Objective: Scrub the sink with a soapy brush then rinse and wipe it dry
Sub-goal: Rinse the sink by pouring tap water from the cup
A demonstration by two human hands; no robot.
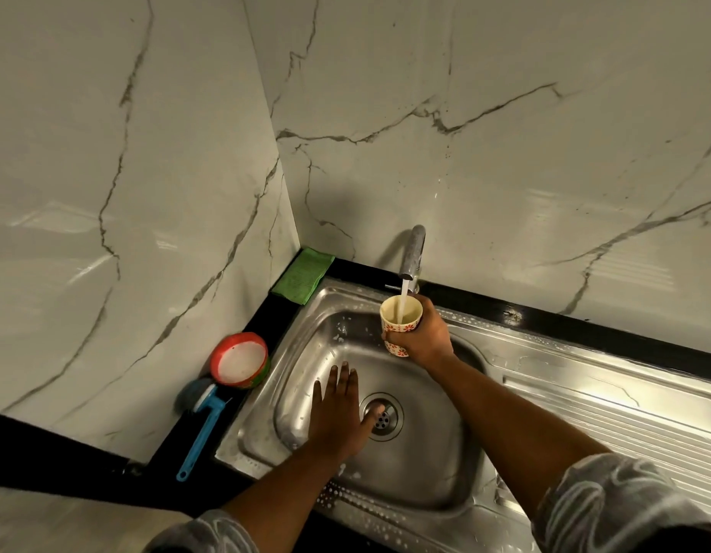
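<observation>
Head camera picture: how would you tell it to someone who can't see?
A right hand holds a patterned cup under the running tap over a sink. The left hand, fingers straight, is by the drain.

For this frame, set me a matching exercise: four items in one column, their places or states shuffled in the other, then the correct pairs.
Items:
1. patterned cup
2. blue-handled brush
3. green cloth
4. left hand

Places or states:
A. in the back corner, behind the sink
B. open, inside the basin at the drain
C. gripped by the right hand under the running tap
D. lying on the black counter beside the red-rimmed bowl

Pairs: 1-C, 2-D, 3-A, 4-B.
</observation>
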